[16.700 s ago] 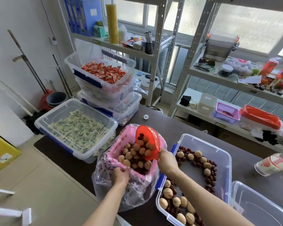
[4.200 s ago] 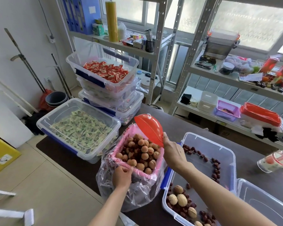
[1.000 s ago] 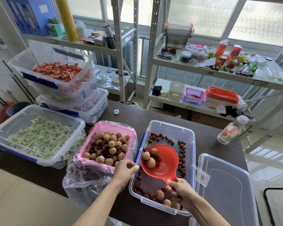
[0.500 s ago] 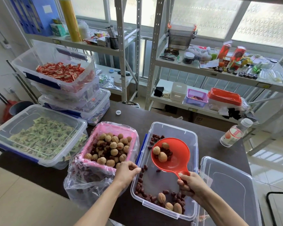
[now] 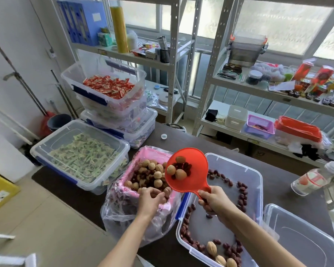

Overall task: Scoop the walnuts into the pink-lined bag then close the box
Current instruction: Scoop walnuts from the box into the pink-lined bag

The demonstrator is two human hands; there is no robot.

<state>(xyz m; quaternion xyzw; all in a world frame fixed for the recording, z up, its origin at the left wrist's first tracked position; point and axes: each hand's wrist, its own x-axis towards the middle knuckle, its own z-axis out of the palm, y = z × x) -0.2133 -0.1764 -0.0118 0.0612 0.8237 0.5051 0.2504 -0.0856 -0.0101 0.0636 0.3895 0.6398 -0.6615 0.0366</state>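
Observation:
My right hand (image 5: 213, 201) grips the handle of a red scoop (image 5: 193, 174), lifted above the gap between bag and box; three walnuts and some red dates lie in its bowl. The pink-lined bag (image 5: 137, 168), heaped with walnuts (image 5: 152, 171) and dates, stands left of the clear box (image 5: 256, 182). My left hand (image 5: 149, 198) holds the bag's near rim. In the box, red dates line the walls and a few walnuts (image 5: 212, 249) lie at the near end. The box's clear lid (image 5: 301, 239) lies flat to the right.
Left of the bag stands a lidded bin of green packets (image 5: 79, 153), with stacked bins topped by red packets (image 5: 106, 91) behind it. A plastic bottle (image 5: 314, 180) lies on the dark table at right, a white cap (image 5: 164, 136) further back. Metal shelving runs behind the table.
My right hand has raised the loaded scoop out of the box and carried it left toward the bag. My left hand stays on the bag's rim.

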